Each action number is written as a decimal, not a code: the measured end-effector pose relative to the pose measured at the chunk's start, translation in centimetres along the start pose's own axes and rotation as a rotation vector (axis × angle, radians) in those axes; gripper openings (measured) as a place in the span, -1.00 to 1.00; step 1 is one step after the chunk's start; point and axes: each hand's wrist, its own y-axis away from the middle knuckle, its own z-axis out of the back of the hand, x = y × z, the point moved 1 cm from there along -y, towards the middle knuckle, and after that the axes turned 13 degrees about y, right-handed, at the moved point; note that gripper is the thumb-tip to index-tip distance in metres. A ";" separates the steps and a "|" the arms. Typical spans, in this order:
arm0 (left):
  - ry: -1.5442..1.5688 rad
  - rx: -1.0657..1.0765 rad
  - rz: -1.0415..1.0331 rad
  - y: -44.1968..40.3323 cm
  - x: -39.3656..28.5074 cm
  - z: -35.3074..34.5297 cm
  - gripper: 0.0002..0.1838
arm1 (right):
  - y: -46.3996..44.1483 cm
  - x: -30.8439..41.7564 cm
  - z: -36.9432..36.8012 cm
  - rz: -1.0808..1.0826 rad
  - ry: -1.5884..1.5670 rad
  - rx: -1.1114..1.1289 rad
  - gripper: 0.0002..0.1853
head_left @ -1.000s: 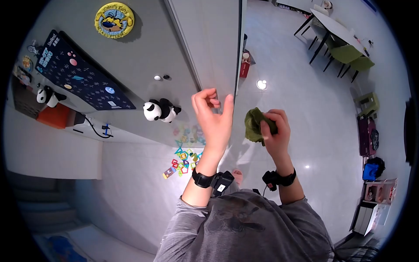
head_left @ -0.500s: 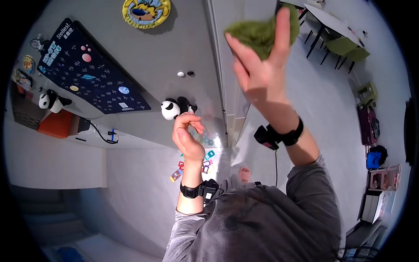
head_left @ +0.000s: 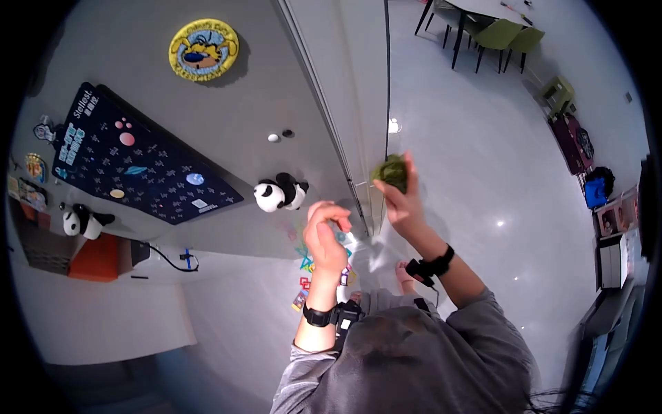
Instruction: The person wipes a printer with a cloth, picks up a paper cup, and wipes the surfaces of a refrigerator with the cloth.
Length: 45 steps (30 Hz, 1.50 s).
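Note:
My right hand (head_left: pixel 405 201) grips a crumpled green cloth (head_left: pixel 392 172) beside the edge of a tall grey cabinet (head_left: pixel 276 76). To its left, my left hand (head_left: pixel 326 234) is raised with its fingers curled and apart, nothing visible in it, just below a panda figure (head_left: pixel 279 193) on the cabinet's side. A dark blue poster (head_left: pixel 141 165) with planets and a round yellow plaque (head_left: pixel 204 50) are on the same grey surface.
Colourful magnetic shapes (head_left: pixel 305 283) lie on the floor behind my left hand. Green chairs (head_left: pixel 498 34) surround a white table (head_left: pixel 486 7) at the upper right. A purple suitcase (head_left: pixel 569 143) and a blue bag (head_left: pixel 595 193) stand along the right wall.
My right hand rose with the cloth to the cabinet's upper edge, then came back down beside it. My left hand moved lower, then slightly right. The view has shifted.

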 end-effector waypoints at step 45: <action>-0.803 -0.480 -0.567 -8.2 3.5 -9.2 -0.37 | -6.3 -5.3 -7.5 -0.286 -0.772 0.366 -0.40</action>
